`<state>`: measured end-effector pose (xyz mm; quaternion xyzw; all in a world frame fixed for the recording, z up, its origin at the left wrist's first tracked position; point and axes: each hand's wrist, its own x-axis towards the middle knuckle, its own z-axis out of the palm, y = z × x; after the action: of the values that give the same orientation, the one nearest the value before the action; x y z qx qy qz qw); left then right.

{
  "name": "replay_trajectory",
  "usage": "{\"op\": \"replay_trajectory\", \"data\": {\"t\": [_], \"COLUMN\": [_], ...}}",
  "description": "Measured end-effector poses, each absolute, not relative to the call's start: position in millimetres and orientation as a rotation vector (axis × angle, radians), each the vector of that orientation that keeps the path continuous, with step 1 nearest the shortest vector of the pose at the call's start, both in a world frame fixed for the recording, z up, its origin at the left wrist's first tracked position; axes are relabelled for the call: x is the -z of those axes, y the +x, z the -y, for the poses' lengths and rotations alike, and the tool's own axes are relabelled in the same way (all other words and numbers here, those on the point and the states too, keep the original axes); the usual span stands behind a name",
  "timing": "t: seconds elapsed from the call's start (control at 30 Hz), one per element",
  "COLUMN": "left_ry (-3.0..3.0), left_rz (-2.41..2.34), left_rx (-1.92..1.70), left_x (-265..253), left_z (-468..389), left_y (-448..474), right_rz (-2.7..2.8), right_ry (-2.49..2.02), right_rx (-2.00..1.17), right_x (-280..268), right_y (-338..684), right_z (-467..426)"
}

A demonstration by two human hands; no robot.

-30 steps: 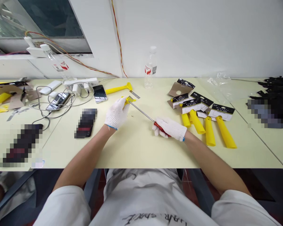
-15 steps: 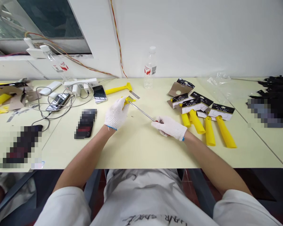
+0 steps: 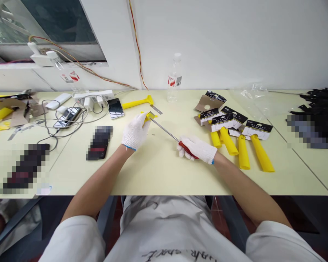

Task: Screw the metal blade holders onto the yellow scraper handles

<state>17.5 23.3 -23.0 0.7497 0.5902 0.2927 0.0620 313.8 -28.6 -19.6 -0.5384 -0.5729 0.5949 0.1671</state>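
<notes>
My left hand [image 3: 135, 133], in a white knit glove, is closed around a yellow plastic scraper [image 3: 153, 115]; its head shows past the fingers and the glove hides the rest. My right hand [image 3: 202, 148], gloved likewise, grips the red handle of a screwdriver [image 3: 166, 130]. The long metal shaft points up and left, its tip at the scraper head. Whether a screw sits under the tip is too small to tell. Just beyond lie a loose metal blade [image 3: 156, 109] and another yellow scraper [image 3: 136, 103].
Several yellow handles with black-and-white cards [image 3: 243, 153] lie at right, before a heap of black pieces [image 3: 319, 105]. A clear bottle [image 3: 174, 80] stands at the wall. Phones [image 3: 100, 143], tangled cables and a power strip [image 3: 108, 94] occupy the left side.
The fingers of my right hand have shifted on the screwdriver, so more of its red handle shows. My left hand and the scraper stay nearly in place.
</notes>
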Motion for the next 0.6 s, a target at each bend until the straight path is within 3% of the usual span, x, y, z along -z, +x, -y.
{"op": "replay_trajectory", "data": {"t": [0.17, 0.3, 0.47, 0.6], "left_ry": [2.273, 2.261, 2.27, 2.274], "left_rz": [-1.791, -1.808, -1.803, -1.809], "left_rx": [-0.882, -0.844, -0.869, -0.884], "left_x": [23.9, 23.3, 21.3, 21.6], "left_z": [-24.3, -23.6, -22.4, -22.7], "left_y": [17.2, 18.4, 19.3, 18.6], "right_rz": [1.733, 1.661, 1.705, 1.667], "right_ry": [-1.62, -1.536, -1.593, -1.577], "right_rx": [-1.506, -1.655, -1.5, -1.628], "right_x": [19.6, 15.6, 15.4, 13.4], "right_y": [314.9, 314.9, 314.5, 312.8], "right_z": [27.5, 29.7, 30.2, 31.3]}}
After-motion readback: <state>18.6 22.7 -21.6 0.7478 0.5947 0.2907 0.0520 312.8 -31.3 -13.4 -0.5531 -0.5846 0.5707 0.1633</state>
